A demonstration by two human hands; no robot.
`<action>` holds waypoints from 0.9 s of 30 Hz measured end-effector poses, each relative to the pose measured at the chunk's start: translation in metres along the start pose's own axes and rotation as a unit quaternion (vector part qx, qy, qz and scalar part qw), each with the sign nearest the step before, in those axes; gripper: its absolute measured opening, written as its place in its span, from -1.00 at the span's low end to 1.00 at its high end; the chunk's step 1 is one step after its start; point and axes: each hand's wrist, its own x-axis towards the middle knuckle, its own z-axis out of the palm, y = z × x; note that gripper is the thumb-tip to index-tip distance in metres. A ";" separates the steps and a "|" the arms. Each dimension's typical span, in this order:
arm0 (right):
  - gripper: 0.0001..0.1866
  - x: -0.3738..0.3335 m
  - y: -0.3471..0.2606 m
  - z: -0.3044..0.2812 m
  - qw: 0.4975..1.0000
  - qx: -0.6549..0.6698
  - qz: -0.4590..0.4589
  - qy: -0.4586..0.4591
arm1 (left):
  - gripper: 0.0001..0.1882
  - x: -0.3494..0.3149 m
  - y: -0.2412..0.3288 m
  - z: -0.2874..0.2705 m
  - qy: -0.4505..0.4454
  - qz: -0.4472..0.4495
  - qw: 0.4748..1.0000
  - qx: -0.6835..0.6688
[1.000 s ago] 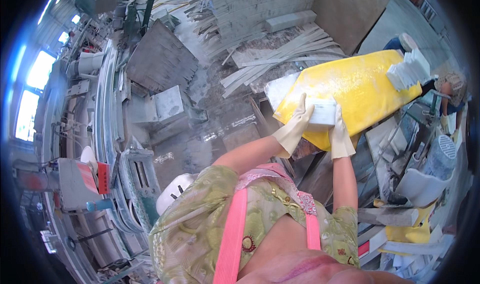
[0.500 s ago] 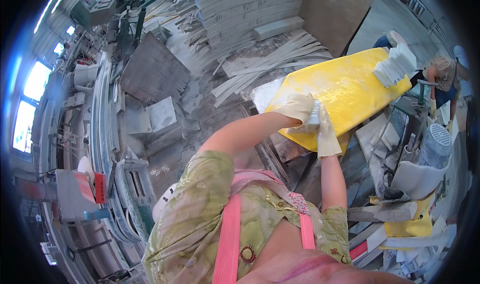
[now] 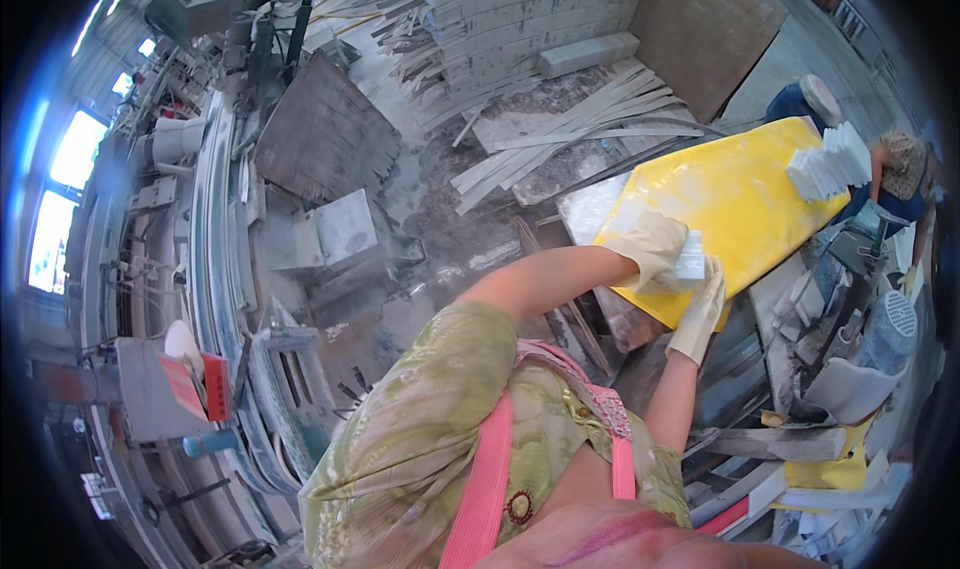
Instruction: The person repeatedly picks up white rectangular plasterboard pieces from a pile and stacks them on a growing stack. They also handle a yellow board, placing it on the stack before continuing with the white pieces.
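Your two gloved hands have the white block (image 3: 690, 256) between them at the near end of the yellow sheet (image 3: 750, 184); whether it rests there or is lifted, you can't tell from here. Your left hand (image 3: 655, 247) curls closed against its left side; your right hand (image 3: 704, 304) grips along its near right side, so neither is nearer. Its visible face runs longer away from you than across, though gloves hide its ends. The white pile (image 3: 828, 164) sits well apart, by the sheet's far right corner.
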 end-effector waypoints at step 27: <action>-0.46 -0.007 0.022 0.025 0.629 -0.777 -0.023 -0.018 | -0.36 -0.168 -0.587 -0.150 0.389 -0.320 0.463 -0.729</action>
